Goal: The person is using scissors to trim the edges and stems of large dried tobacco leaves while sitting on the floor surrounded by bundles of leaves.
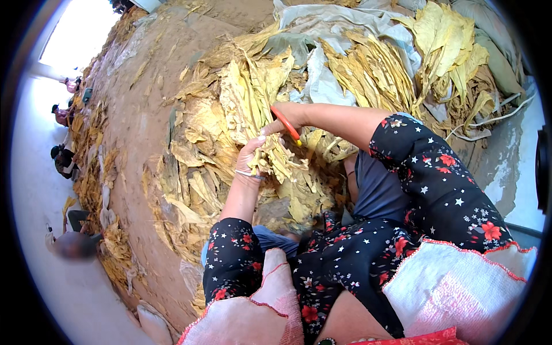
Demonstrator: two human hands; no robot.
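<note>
My left hand (251, 154), with a pale bangle at the wrist, is closed round the stem ends of a bundle of dried yellow tobacco leaves (244, 92). The leaves fan away from me, and some stem ends stick out beneath my fingers. Close beside it, my right hand (287, 117) grips a thin red-orange tool with a yellow tip (286, 125). Its working end is hidden among my fingers and the leaves, so its exact kind does not show. Both hands nearly meet at the stems. More loose leaves (293, 198) lie in a heap below them.
Flat stacks of yellow leaves (376, 72) lie on whitish sheeting (325, 80) ahead and right. A taller leaf bunch (443, 43) leans by grey-green sacking (500, 63). Brown dirt floor (135, 144) stretches left, towards leaf piles and several people along a white wall (40, 190).
</note>
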